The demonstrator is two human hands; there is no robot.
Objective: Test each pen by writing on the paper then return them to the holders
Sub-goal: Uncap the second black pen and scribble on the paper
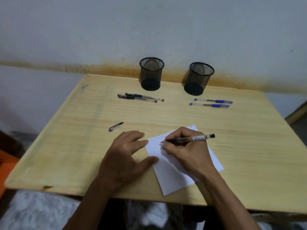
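Head view: right hand [184, 153] pinches black pen [191, 139]; left hand [127, 156] flat, steadying paper [174, 176].

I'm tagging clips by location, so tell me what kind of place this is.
Probably a plain room at home used as a writing spot, not an office: a bare wooden table pushed against a stained wall, and two mesh pen holders at its far edge.

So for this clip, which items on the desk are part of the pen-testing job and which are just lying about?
Part of the job:
- black pen gripped by right hand
- paper, steadied by left hand
- pen cap
- two black pens
- two blue pens
- left holder, right holder

Just lying about:
- orange object at the left edge, off the table
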